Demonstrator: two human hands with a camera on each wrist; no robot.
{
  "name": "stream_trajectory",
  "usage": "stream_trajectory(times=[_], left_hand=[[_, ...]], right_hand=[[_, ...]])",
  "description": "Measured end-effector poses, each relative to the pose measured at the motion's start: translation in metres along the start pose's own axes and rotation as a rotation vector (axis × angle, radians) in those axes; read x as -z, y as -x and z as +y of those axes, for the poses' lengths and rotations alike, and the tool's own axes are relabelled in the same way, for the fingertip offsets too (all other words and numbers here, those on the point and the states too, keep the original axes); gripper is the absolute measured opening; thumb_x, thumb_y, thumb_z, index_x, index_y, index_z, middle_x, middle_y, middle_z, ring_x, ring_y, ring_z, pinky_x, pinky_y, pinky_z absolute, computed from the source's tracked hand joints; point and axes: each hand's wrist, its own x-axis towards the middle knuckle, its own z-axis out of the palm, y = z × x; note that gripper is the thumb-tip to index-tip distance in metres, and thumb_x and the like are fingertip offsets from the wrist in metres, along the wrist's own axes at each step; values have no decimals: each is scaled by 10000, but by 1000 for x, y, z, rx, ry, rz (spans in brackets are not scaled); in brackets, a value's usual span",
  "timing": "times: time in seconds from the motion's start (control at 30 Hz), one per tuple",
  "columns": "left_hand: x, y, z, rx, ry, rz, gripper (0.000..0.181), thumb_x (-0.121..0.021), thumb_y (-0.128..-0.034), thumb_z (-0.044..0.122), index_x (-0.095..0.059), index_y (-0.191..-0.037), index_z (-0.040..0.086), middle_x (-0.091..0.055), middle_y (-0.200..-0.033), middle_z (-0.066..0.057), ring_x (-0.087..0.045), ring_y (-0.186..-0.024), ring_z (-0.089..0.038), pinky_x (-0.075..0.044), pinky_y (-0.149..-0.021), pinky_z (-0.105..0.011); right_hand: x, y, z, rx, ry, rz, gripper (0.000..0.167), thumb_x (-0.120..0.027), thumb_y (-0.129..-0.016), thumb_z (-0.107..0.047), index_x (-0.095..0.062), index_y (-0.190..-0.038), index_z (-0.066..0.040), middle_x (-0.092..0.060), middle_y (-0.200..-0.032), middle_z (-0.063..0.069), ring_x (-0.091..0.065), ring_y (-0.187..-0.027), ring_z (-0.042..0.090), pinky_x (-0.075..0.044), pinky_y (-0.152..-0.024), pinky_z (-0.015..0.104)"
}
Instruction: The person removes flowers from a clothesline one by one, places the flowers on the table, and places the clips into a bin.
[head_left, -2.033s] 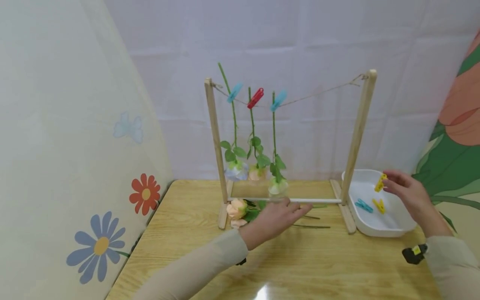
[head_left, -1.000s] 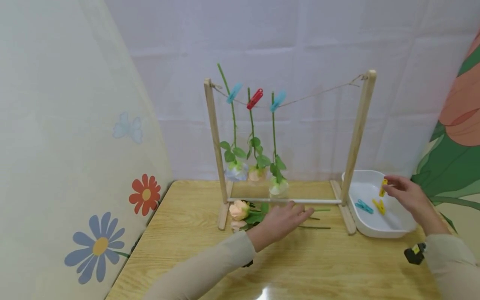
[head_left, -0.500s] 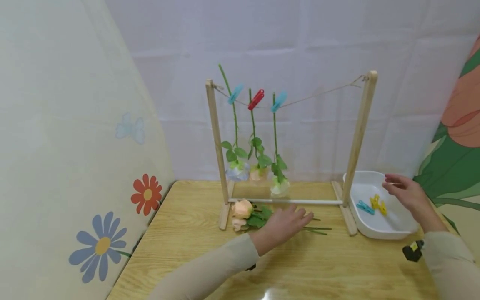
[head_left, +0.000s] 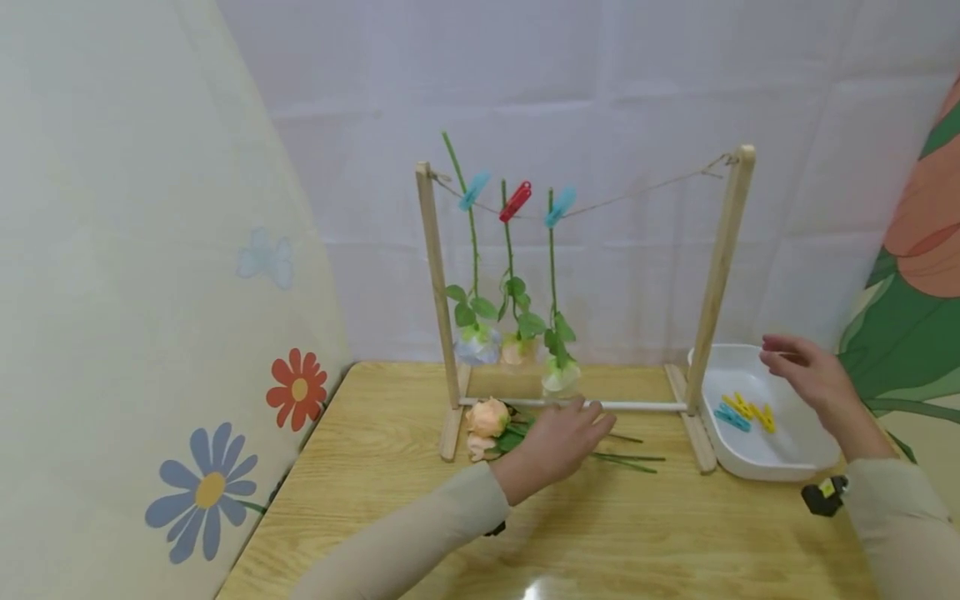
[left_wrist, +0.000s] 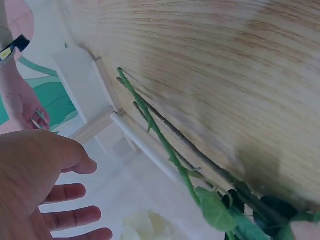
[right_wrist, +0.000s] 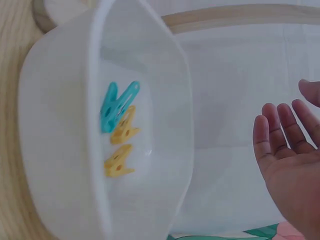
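Observation:
My left hand [head_left: 553, 443] hovers with spread fingers over the stems of several artificial roses lying on the table. Their peach blooms [head_left: 487, 417] point left, and the hand covers part of the leaves. In the left wrist view the green stem [left_wrist: 155, 127] lies apart from the fingers. My right hand [head_left: 813, 382] is raised above the right side of a white basin [head_left: 806, 467], fingers extended and holding nothing. Inside the basin are a blue clothespin [right_wrist: 116, 106] and two yellow clothespins, one [right_wrist: 122, 127] beside the blue one and another [right_wrist: 118, 162] nearby.
A wooden frame [head_left: 718, 275] carries a sagging string. Three roses hang upside down on it by a blue clothespin [head_left: 474, 191], a red clothespin [head_left: 515, 202] and another blue clothespin [head_left: 560, 207]. A white crossbar [head_left: 637, 406] joins the frame's feet.
My right hand has let go of a yellow clothespin, which dropped into the basin. Near my left hand, the green stem's end has swung toward the table's front. The hanging roses stay put.

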Motion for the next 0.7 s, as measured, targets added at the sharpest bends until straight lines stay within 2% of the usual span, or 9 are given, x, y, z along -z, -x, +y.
stream_trajectory(times=[0.07, 0.13, 0.2, 0.27, 0.37, 0.43, 0.5, 0.7], left_hand=[[2, 0, -2, -1, -4, -8, 450, -641, -984, 416, -492, -1369, 238, -576, -1192, 37, -595, -980, -134, -503, -522, -227], [5, 0, -5, 3, 14, -20, 470, -648, -978, 400, -489, -1387, 231, -579, -1224, 28, -598, -1009, -146, -538, -566, -240], [9, 0, -8, 12, 21, -33, 491, -643, -981, 389, -479, -1414, 225, -579, -1250, 19, -597, -1031, -159, -555, -597, -253], [12, -1, -11, 26, 26, -33, 497, -632, -987, 377, -471, -1431, 222, -582, -1246, 18, -598, -1025, -162, -548, -591, -254], [17, -1, -16, 45, 16, -14, 507, -616, -993, 384, -463, -1446, 217, -583, -1206, 19, -589, -975, -157, -526, -564, -248], [20, 0, -19, 61, 22, 11, 517, -629, -980, 385, -467, -1438, 209, -582, -1173, 19, -586, -956, -156, -520, -551, -246], [24, 0, -23, 79, 29, 39, 519, -644, -967, 367, -475, -1427, 199, -582, -1155, 17, -583, -946, -158, -520, -549, -244], [37, 1, -35, 131, 78, 92, 499, -652, -954, 313, -493, -1410, 187, -583, -1178, -1, -600, -971, -170, -525, -563, -242]], right_hand=[[0, -1, -7, 26, -3, 2, 697, -459, -1066, -434, -321, -1538, 60, -419, -1470, 348, -454, -884, -140, -477, -973, 557], [1, -2, -14, 58, 0, 6, 683, -470, -1065, -425, -341, -1530, 57, -437, -1459, 330, -464, -879, -164, -516, -925, 376], [2, -2, -20, 90, -7, 10, 665, -484, -1064, -411, -361, -1519, 58, -455, -1443, 312, -471, -885, -168, -509, -836, 213], [3, -3, -27, 122, -15, 12, 650, -495, -1063, -397, -377, -1508, 62, -506, -1389, 253, -484, -892, -162, -476, -754, 107], [5, -4, -36, 156, -46, 9, 630, -508, -1062, -369, -384, -1494, 73, -597, -1239, 1, -510, -897, -158, -488, -733, 79], [6, -5, -42, 183, -64, 9, 606, -519, -1062, -339, -391, -1487, 75, -577, -1130, -186, -529, -900, -160, -490, -746, 75], [6, -6, -48, 203, -86, 9, 576, -527, -1062, -312, -403, -1478, 66, -537, -1058, -305, -545, -913, -159, -485, -766, 66], [8, -10, -62, 245, -123, 12, 493, -538, -1060, -278, -453, -1464, -9, -552, -1066, -321, -576, -950, -116, -461, -797, 45]])
